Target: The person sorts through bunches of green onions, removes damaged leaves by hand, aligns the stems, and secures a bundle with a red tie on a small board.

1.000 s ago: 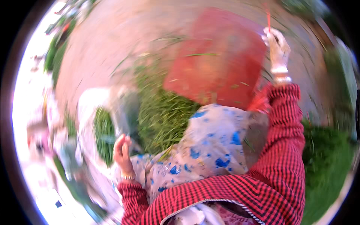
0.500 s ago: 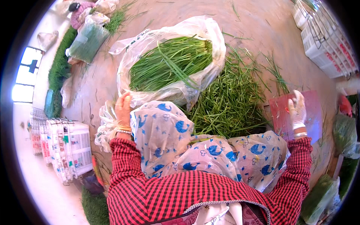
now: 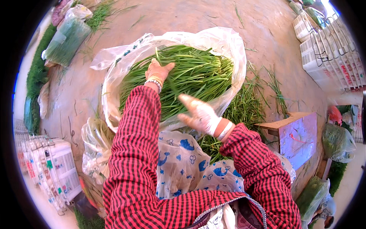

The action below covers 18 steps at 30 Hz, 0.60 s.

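Observation:
A white plastic bag (image 3: 238, 65) lies spread on the floor in front of me, its mouth wide around a thick heap of long garlic chives (image 3: 198, 72). My left hand (image 3: 158, 72) is over the heap's left part, fingers curled on a few loose chive leaves that stick out above and below it. Its fingertips are partly hidden. My right hand (image 3: 200, 114), wrapped in white at palm and wrist, hovers by the bag's near rim, fingers apart and holding nothing. Below it, a clear sheet with blue whale prints (image 3: 179, 164) covers my lap.
Loose chive scraps (image 3: 248, 107) are piled right of the bag, beside a low wooden stand with a shiny board (image 3: 299, 133). White crates stand at left (image 3: 63, 168) and far right (image 3: 324, 57). A filled green bag (image 3: 68, 40) lies far left.
Both hands have come inward from the sides: the left forward over the chives, the right across to the bag's near rim. The view has shifted, and the bag appears nearer.

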Available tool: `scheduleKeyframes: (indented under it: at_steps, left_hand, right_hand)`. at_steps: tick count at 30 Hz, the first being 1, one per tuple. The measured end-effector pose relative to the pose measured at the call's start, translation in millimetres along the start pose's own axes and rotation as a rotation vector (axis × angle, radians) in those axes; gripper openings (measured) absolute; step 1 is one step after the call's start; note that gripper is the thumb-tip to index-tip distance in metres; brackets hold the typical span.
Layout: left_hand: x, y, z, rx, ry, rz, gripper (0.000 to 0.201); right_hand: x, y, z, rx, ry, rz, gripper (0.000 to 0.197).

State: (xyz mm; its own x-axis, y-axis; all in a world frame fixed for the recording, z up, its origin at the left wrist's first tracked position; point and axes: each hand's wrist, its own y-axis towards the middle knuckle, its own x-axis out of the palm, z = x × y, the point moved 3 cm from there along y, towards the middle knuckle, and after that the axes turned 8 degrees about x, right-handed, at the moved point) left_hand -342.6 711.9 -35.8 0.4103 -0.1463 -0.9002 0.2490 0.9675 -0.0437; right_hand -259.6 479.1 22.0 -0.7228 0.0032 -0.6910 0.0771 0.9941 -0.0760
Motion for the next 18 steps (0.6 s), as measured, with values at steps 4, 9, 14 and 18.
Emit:
scheduleKeyframes:
  at_steps: [4,9,14,18]
  left_hand:
    - [-2,20,-24,0.252,-0.542,-0.136,0.036]
    - [-79,-27,54,0.887,-0.192,-0.098,0.036]
    - [-56,-39,55,0.847,-0.35,-0.14,0.037]
    - [-3,-10,1,0.814,-0.194,0.041,0.039]
  right_hand:
    - [-30,10,-20,-0.09,0.19,0.043,0.043]
    - [-113,25,89,0.127,0.105,0.612,0.032]
    - [-96,54,131,0.409,0.921,0.343,0.037]
    - [-89,71,135,0.422,1.147,0.375,0.044]
